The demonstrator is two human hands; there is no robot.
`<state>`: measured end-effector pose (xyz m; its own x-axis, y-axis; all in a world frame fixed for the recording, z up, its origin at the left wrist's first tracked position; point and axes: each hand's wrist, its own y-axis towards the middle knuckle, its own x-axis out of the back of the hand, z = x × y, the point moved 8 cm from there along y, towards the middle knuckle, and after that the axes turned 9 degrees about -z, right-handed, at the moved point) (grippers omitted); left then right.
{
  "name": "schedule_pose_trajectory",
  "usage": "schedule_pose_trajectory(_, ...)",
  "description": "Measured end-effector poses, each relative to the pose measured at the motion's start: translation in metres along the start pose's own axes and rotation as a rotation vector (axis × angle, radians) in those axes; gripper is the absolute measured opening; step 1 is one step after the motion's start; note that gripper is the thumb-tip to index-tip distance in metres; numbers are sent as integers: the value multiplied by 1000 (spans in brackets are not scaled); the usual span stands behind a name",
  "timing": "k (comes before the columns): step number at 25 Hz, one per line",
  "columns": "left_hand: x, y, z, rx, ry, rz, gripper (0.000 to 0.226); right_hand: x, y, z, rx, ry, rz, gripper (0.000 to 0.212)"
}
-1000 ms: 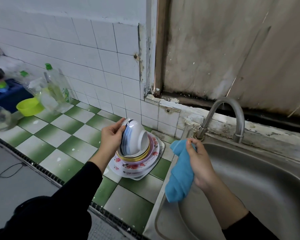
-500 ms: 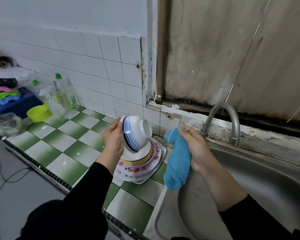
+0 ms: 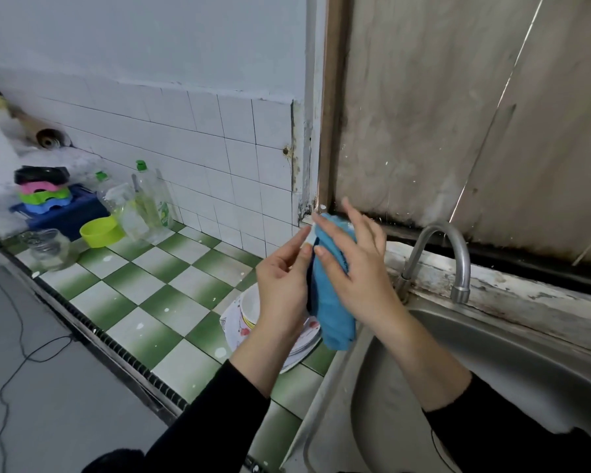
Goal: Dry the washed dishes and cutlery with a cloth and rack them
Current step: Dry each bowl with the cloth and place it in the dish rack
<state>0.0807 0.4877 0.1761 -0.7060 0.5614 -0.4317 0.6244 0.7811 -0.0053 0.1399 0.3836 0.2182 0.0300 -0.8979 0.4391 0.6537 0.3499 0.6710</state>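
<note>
Left hand: raised above the counter, thumb and fingers gripping the edge of a blue-rimmed bowl. Only a dark strip and a white sliver of the bowl show between the hands, so the exact hold appears to be a rim pinch but cannot be confirmed.

Right hand: fingers straight and spread, pressing a blue cloth flat against the bowl. The loose end of the cloth hangs down over the near edge of the sink.

Location: the bowl is held in the air between both hands, above the dish stack on the green-and-white tiled counter, left of the tap.

Handling assessment: glazed ware is rigid, breakable and probably slick while wet. It is best gripped at the rim, thumb inside and fingers outside, or cupped under the foot. The cloth is soft and limp and will conform to the curve. A slip would drop the bowl onto the plates below.

Surroundings: a detergent bottle, a lime plastic bowl and a glass jar stand well apart at far left.
</note>
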Motion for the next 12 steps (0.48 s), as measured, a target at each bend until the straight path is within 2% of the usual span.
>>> schedule_pose_trajectory(1,-5,-7,-4,-19,0,14,29,4,-3,4,73,-73,-96,39)
schedule_pose_trajectory(2,-8,-14,-7,-33,0,16,29,14,-3,5,69,-26,-215,36)
schedule_pose_trajectory(4,-12,-23,-10,-48,7,13,30,39,0,-2,-72,201,-434,26)
schedule_pose_trajectory(5,-15,-28,-10,-46,4,14,30,46,4,-10,-159,297,-484,21)
schedule_pose_trajectory(7,-21,-33,-11,-38,-21,11,31,49,9,-8,-200,296,-397,16)
schedule_pose_trajectory(10,-27,-37,-15,-13,-78,18,30,36,-5,20,194,-31,-98,36)
schedule_pose_trajectory(11,-29,-38,-13,-7,-80,23,30,37,-2,14,183,-43,-28,39)
schedule_pose_trajectory(12,-31,-39,-11,-8,-67,26,30,41,9,0,58,-6,-3,35)
